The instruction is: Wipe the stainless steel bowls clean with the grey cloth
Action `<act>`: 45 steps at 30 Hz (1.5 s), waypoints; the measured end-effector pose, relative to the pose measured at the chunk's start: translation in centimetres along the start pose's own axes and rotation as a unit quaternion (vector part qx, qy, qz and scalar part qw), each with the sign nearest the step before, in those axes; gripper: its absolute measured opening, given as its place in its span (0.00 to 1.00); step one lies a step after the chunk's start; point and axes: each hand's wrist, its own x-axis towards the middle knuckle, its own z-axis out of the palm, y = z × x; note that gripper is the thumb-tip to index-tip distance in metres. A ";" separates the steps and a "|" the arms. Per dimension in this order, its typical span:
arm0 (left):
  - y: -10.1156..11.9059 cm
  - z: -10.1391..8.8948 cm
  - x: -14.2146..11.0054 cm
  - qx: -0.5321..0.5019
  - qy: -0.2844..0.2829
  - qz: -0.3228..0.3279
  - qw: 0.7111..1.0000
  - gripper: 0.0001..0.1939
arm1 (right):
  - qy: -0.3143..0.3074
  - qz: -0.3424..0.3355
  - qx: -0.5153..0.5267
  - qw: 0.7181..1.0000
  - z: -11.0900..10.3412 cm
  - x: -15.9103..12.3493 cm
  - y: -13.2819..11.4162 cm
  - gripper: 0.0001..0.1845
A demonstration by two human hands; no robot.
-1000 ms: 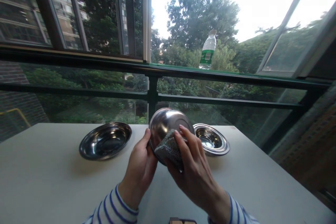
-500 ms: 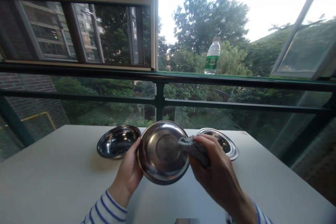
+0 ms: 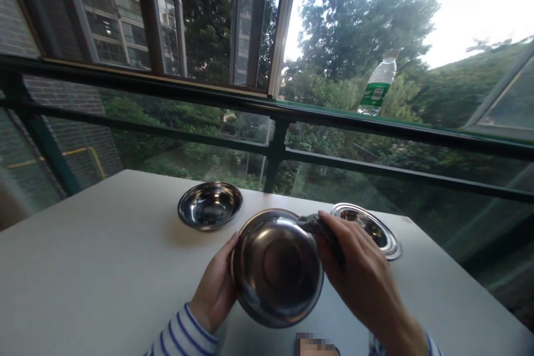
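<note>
At the bottom edge a small pixelated patch (image 3: 315, 346) sits on the near side, too masked to name. Just above it come two forearms in blue-and-white striped sleeves (image 3: 183, 334). The left hand (image 3: 214, 286) is clamped on the left rim of a shiny stainless-steel bowl (image 3: 277, 270), thumb lying along the edge and fingers curled behind. That bowl is held up in front of the person, over the near middle of the table — its rounded outside and circular base ring turned toward the head camera. The right hand (image 3: 367, 278) is closed around a bunched dark grey cloth (image 3: 325, 233), whose tip overlaps the bowl's upper right rim; how firmly it presses, I cannot tell.

Beneath and beyond spreads the white tabletop (image 3: 104, 267). Farther back on it, a round metal basin (image 3: 211, 207) rests mouth up beyond the left hand, while a wide-rimmed metal dish (image 3: 392, 246) lies partly hidden behind the right hand.

Past the table runs a dark green railing (image 3: 208, 94), with a clear plastic bottle (image 3: 377, 87) — green label, cap on — standing at its top. Beyond are window frames (image 3: 283, 28), leafy trees (image 3: 367, 16) and an apartment building (image 3: 112, 16)
</note>
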 end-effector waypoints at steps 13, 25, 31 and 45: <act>-1.0 0.2 -0.7 -0.020 0.011 -0.045 0.999 0.16 | -0.104 -0.154 -0.026 0.982 1.2 -0.3 -3.4 0.16; -1.1 0.8 -1.2 -0.035 0.028 -0.052 0.998 0.16 | -0.131 -0.165 -0.036 0.977 1.1 -0.1 -4.1 0.17; -0.9 1.1 -0.9 -0.038 0.052 -0.046 0.997 0.15 | -0.150 -0.157 -0.040 0.975 1.2 0.1 -4.0 0.16; -1.4 0.8 -0.6 -0.041 0.049 -0.035 0.997 0.15 | -0.192 -0.123 -0.028 0.973 1.6 -0.2 -4.0 0.15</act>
